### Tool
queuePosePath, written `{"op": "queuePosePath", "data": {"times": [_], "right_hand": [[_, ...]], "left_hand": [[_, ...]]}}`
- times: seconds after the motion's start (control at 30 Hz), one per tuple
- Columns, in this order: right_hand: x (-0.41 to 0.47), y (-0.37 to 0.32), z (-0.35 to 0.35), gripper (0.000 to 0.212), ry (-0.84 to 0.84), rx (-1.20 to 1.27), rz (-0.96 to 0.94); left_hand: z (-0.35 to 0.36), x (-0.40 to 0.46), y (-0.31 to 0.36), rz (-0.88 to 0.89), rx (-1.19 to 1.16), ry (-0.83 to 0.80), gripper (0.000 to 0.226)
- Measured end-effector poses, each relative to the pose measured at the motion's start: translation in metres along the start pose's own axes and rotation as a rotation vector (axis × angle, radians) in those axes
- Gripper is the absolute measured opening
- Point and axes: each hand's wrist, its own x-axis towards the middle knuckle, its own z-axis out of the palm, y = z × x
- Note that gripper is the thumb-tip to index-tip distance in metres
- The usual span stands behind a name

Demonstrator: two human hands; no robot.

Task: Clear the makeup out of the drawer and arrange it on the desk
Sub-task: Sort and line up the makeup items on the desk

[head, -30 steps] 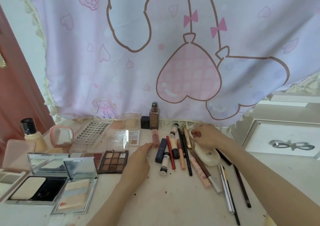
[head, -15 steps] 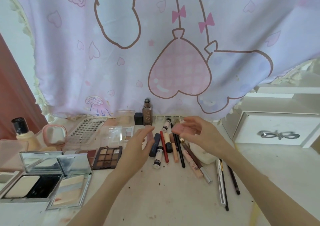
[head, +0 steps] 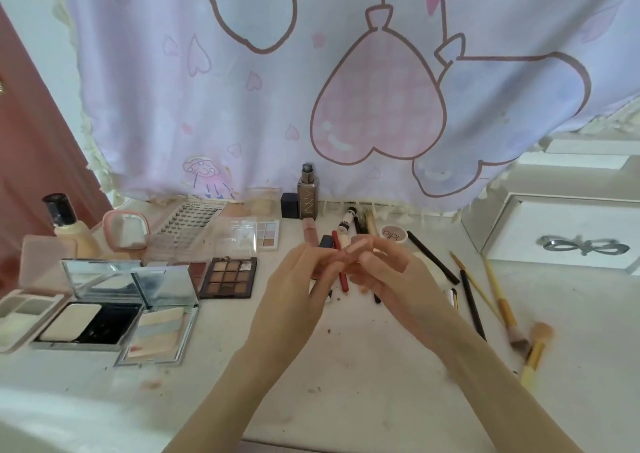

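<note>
holding a pink tube [head: 354, 248] between both hands, white desk [head: 363, 376] strewn with makeup, pastel curtain [head: 242, 106] behind

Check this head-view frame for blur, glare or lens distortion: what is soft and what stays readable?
Head view: motion blur softens both hands, left hand and right hand, the pink tube they hold, and the yellow-handled brushes at right. The compact mirrors reflect bright light. The wide-angle lens bends the white drawer box. The brown eyeshadow palette stays readable.
</note>
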Motion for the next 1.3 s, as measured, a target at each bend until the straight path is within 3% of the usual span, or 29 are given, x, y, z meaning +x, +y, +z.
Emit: {"op": "queuePosePath", "data": {"times": [0.1, 0.17, 0.23, 0.4, 0.5, 0.7, 0.9, 1.0, 1.17, 1.3], "right_hand": [[0.002, 0.009, 0.006, 0.034, -0.034, 0.307, 0.081], [0.001, 0.010, 0.011, 0.021, -0.024, 0.329, 0.085], [-0.001, 0.010, 0.014, 0.026, -0.031, 0.298, 0.070], [-0.002, 0.007, 0.011, 0.028, -0.023, 0.311, 0.164], [-0.002, 0.006, 0.013, 0.025, -0.054, 0.288, 0.246], [-0.006, 0.008, 0.019, 0.025, -0.123, 0.408, 0.329], [-0.004, 0.005, 0.024, 0.028, -0.168, 0.394, 0.377], [0.003, 0.005, 0.027, 0.032, -0.159, 0.401, 0.442], [0.021, 0.007, 0.045, 0.031, -0.143, 0.435, 0.566], [0.036, 0.009, 0.065, 0.029, -0.114, 0.342, 0.631]], "left_hand": [[0.005, -0.003, 0.007, 0.027, 0.088, 0.040, 0.022], [0.006, -0.004, 0.007, 0.031, 0.123, 0.043, 0.027], [0.005, -0.004, 0.006, 0.026, 0.118, 0.013, 0.030], [-0.007, 0.002, 0.001, 0.051, 0.027, -0.258, 0.038], [-0.020, 0.010, 0.006, -0.031, -0.025, -0.444, 0.060], [-0.039, 0.015, 0.007, -0.049, 0.016, -0.526, 0.071], [-0.062, 0.024, 0.006, -0.128, -0.018, -0.580, 0.062], [-0.075, 0.035, 0.002, -0.190, -0.072, -0.634, 0.045], [-0.090, 0.072, -0.026, -0.280, -0.087, -0.489, 0.021], [-0.085, 0.099, -0.051, -0.329, -0.003, -0.596, 0.012]]}}
